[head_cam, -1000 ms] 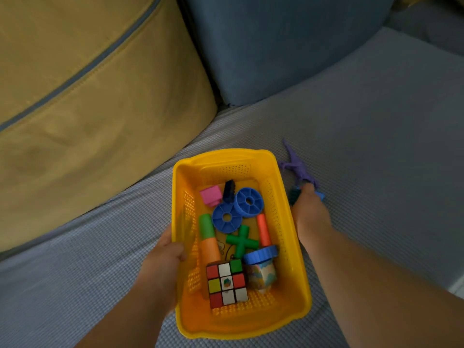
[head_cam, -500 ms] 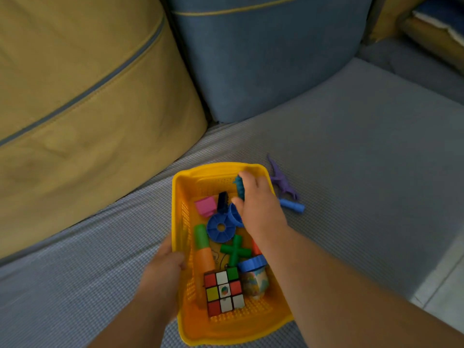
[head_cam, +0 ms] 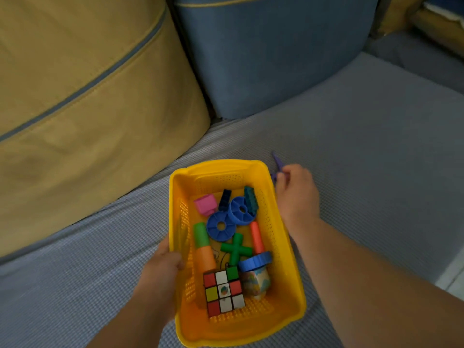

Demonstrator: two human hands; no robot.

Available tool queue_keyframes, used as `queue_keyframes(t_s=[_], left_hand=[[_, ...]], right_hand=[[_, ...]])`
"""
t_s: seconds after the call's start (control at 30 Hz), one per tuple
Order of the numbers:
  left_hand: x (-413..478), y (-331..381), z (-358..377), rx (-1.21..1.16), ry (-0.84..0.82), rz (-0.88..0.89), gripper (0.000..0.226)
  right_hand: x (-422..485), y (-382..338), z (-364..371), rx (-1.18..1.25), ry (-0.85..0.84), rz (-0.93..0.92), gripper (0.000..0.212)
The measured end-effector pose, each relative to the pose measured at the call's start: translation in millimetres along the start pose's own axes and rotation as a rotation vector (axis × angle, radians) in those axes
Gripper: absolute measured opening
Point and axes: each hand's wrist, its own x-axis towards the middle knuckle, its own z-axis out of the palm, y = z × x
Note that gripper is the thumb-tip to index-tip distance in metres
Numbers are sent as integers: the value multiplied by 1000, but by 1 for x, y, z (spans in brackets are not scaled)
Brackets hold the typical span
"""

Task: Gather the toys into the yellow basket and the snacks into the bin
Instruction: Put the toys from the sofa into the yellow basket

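The yellow basket [head_cam: 220, 167] sits on the grey sofa seat. My left hand [head_cam: 160, 270] grips its left rim. Inside lie a colour cube [head_cam: 224, 292], two blue wheels [head_cam: 221, 226], a teal brick [head_cam: 251, 198], a pink block [head_cam: 206, 204], a green cross [head_cam: 236, 249], an orange-and-green tube [head_cam: 203, 247], a red stick [head_cam: 257, 237] and a blue-lidded cup [head_cam: 256, 275]. Just right of the basket's far corner, my right hand [head_cam: 296, 194] curls its fingers round a purple toy dinosaur [head_cam: 276, 162]; only its tail and a bit of body show.
A tan cushion [head_cam: 75, 96] and a blue cushion [head_cam: 276, 59] stand behind the basket. The grey seat [head_cam: 364, 146] stretches to the right, with pale floor [head_cam: 454, 275] past its edge. No bin or snacks are in view.
My right hand left the teal brick in the basket, then moved out to the right onto the purple dinosaur. My left hand kept its hold on the rim.
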Motion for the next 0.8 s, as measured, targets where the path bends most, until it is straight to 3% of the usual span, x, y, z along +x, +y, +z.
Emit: queue_keyframes(t_s=[0.2,0.4,0.6,0.67,0.8], left_hand=[[13,4,-1,0,0,42,61],[19,2,-5,-15,-27,47,63],[15,4,-4,13,-31,41,61],[14,5,-3,22,-25,39,60],[8,5,2,34,-13,45,59]], right_hand=[[1,56,24,-369,-323,127,34],[-8,66,40,-518,-322,44,36],[-7,71,35,-547,-452,84,33],[-3,67,27,-400,-382,135,30],[7,32,3,-112,-62,114,31]])
